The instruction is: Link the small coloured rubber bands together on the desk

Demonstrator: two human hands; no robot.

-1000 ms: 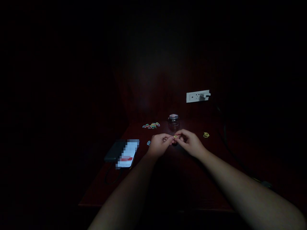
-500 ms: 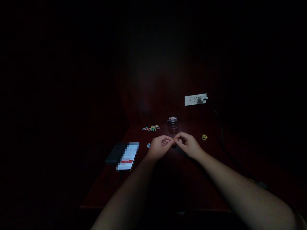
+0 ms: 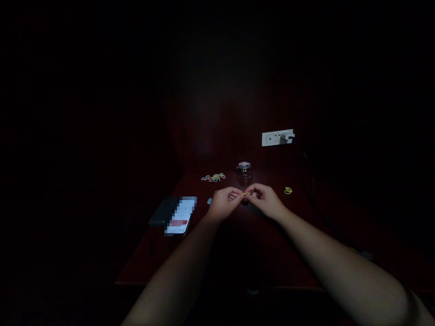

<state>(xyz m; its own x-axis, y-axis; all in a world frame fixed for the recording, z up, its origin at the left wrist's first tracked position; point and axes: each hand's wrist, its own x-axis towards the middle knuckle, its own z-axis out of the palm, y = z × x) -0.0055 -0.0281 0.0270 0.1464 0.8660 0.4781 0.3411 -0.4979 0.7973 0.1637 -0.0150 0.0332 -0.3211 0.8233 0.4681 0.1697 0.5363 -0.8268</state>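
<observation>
A small yellow elastic band (image 3: 245, 194) is pinched between the fingertips of both hands above the dark red table (image 3: 163, 267). My left hand (image 3: 224, 203) is closed on its left end, my right hand (image 3: 267, 200) on its right end. Close to the left hand lies a light blue band (image 3: 209, 201), partly hidden by it. Several yellow bands (image 3: 288, 190) rest to the right of my right hand. Farther back on the left is a loose pile of mixed-colour bands (image 3: 214, 177). Behind my hands stands a clear lidded jar (image 3: 244, 172).
A lit phone (image 3: 181, 215) lies at the left beside a black box-shaped device (image 3: 163, 212) with a cable. A white wall socket (image 3: 277, 137) with a plug is at the back right. A dark cable (image 3: 314, 194) runs down the right side. The surroundings are very dark.
The view has tilted slightly, so everything sits a little higher. The yellow band shows more of its loop between my fingertips; both hands keep their pinch.
</observation>
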